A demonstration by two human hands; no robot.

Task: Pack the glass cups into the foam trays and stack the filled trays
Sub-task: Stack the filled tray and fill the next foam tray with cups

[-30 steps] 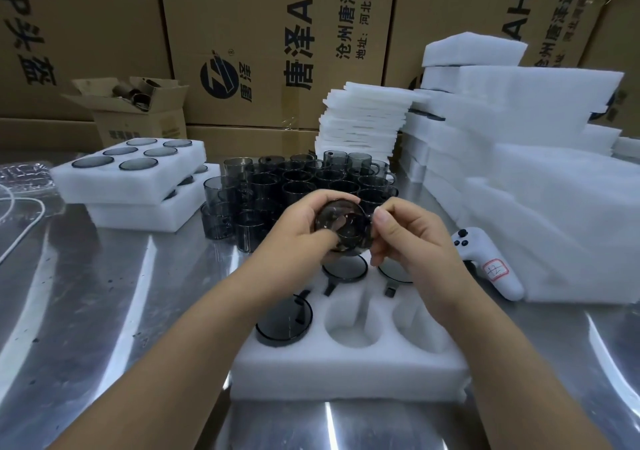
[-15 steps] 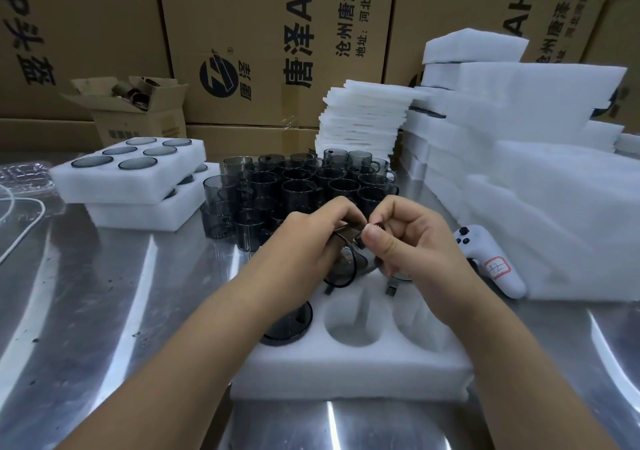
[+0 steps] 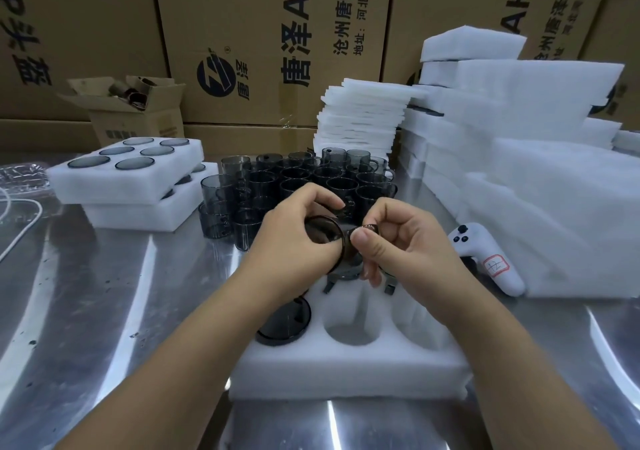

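Smoky grey and see-through, the cup point(image 3: 322, 236) has turned within the past second from facing us round-on to lying on its side, its dark rim edge-on, and we hold it in the air just above the back row of the tray point(image 3: 346, 373). We judge it is being lined up so the handle meets its slot. Our left grip point(image 3: 294, 245) wraps the body and our right grip point(image 3: 398, 241) pinches the handle, while two front holes stay bare and loose cups point(image 3: 304, 176) wait behind on the desk point(image 3: 104, 293).
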